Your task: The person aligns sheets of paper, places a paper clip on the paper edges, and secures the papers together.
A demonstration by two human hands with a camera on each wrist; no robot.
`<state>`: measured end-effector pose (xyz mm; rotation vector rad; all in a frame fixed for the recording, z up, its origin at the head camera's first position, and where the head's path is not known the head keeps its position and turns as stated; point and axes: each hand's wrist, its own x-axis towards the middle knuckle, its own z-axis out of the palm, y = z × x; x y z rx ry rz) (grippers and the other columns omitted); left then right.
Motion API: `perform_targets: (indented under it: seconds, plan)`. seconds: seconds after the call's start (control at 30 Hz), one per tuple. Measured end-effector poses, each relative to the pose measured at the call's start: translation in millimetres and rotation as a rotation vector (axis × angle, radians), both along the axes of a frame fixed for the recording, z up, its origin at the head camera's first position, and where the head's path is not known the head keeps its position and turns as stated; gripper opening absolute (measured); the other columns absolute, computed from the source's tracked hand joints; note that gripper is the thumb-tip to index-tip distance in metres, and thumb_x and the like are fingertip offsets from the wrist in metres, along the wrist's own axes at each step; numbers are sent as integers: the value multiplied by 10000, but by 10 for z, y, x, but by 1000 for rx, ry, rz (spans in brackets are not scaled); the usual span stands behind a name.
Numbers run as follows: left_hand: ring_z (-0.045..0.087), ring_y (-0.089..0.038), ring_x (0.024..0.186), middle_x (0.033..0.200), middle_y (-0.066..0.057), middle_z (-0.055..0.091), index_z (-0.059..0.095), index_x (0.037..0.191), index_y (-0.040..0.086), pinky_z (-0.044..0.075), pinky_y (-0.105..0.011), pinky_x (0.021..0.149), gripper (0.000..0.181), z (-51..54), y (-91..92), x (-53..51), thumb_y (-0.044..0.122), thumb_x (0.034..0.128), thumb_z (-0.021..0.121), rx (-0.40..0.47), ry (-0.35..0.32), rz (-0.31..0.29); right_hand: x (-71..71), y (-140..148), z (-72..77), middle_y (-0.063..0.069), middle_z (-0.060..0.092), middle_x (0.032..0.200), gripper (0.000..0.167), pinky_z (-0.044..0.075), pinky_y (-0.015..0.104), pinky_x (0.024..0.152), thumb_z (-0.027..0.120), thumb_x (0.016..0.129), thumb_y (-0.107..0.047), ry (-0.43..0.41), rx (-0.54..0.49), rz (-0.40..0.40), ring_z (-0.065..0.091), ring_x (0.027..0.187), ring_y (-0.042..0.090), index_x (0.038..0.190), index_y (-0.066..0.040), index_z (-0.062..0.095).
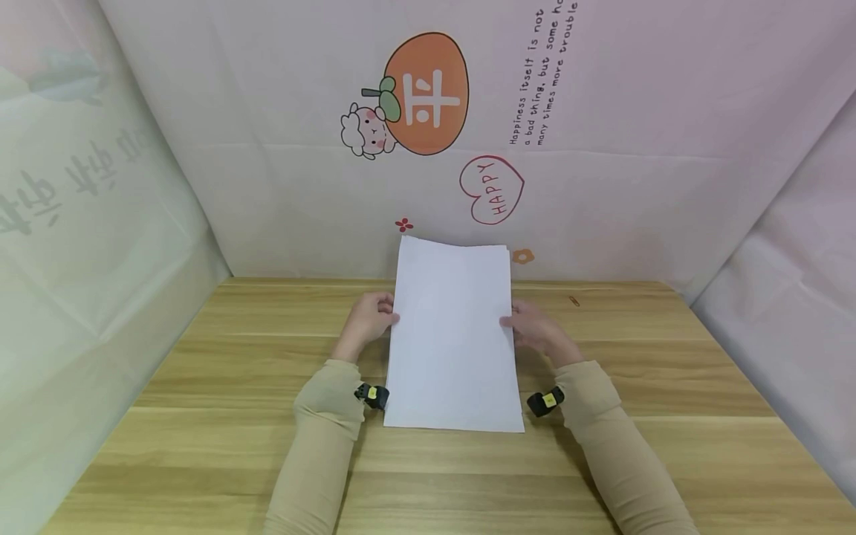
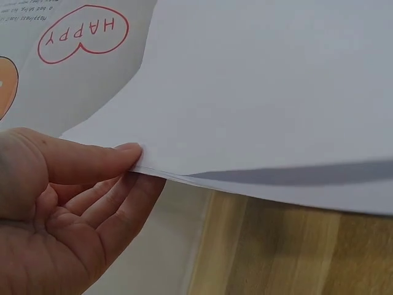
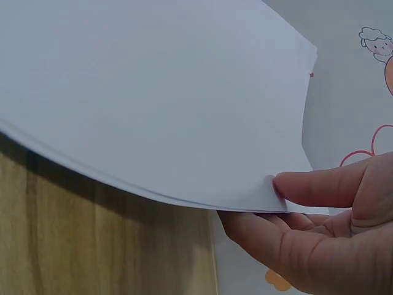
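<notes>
Several sheets of white paper [image 1: 453, 334] are held up off the table between both hands, their layered edges showing in the two wrist views. On the left long edge, my left hand [image 1: 371, 318] pinches the sheets, thumb on top and fingers beneath. My right hand [image 1: 535, 327] pinches the opposite edge in the same way. Along the near edge in the left wrist view, the paper [image 2: 264, 110] shows a gap between its layers. In the right wrist view the paper [image 3: 153, 110] bows in a curve. A small red paper clip [image 1: 574, 301] lies beyond my right hand.
The wood-grain table [image 1: 455, 483] reaches back to a printed cloth backdrop [image 1: 301, 215] with cartoon drawings and lettering. Pale cloth walls stand on the left [image 1: 87, 245] and right [image 1: 789, 253]. Each sleeved forearm carries a small black wrist camera.
</notes>
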<state>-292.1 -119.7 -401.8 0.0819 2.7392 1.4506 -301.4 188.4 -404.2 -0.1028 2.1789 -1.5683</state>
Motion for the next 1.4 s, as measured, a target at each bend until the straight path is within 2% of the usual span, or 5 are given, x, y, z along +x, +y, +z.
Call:
perform_targets:
  seconds: [0.53, 0.8, 1.0, 1.23, 1.4]
  plan:
    - [587, -264, 951, 1121, -193, 622, 556, 1136, -5, 499, -351, 785, 209, 114, 61, 37, 73, 946, 516, -11, 48, -14, -12, -38, 70, 266, 286, 1479, 529, 390, 502, 1027, 324, 1019, -67, 46, -86, -55, 382, 1303, 407, 1496, 14, 111]
    - [514, -346, 1212, 1302, -236, 535, 500, 1262, -18, 427, -457, 1002, 312, 142, 73, 37, 76, 968, 451, 61, 45, -15, 26, -50, 160, 282, 249, 1493, 531, 336, 518, 1068, 319, 1016, -54, 84, -99, -74, 335, 1338, 429, 1486, 45, 94]
    - [473, -347, 1259, 1346, -238, 498, 457, 1330, -25, 400, -460, 1032, 373, 169, 72, 54, 85, 974, 449, 83, 36, -22, 45, -58, 197, 302, 292, 1461, 516, 347, 513, 1061, 322, 1018, -63, 100, -106, -80, 360, 1324, 428, 1471, 78, 119]
    - [529, -319, 1151, 1260, -217, 550, 470, 1296, -17, 442, -450, 964, 340, 192, 84, 71, 98, 976, 459, 139, 20, -10, 67, -77, 236, 305, 266, 1480, 521, 336, 503, 1071, 310, 1024, -65, 122, -147, -101, 335, 1347, 419, 1474, 83, 92]
    - [498, -313, 1220, 1312, -210, 524, 439, 1352, -3, 414, -453, 1013, 385, 209, 99, 70, 107, 984, 451, 194, 11, -2, 97, -86, 267, 281, 225, 1510, 551, 315, 512, 1081, 321, 1025, -70, 143, -181, -109, 301, 1371, 407, 1488, 55, 50]
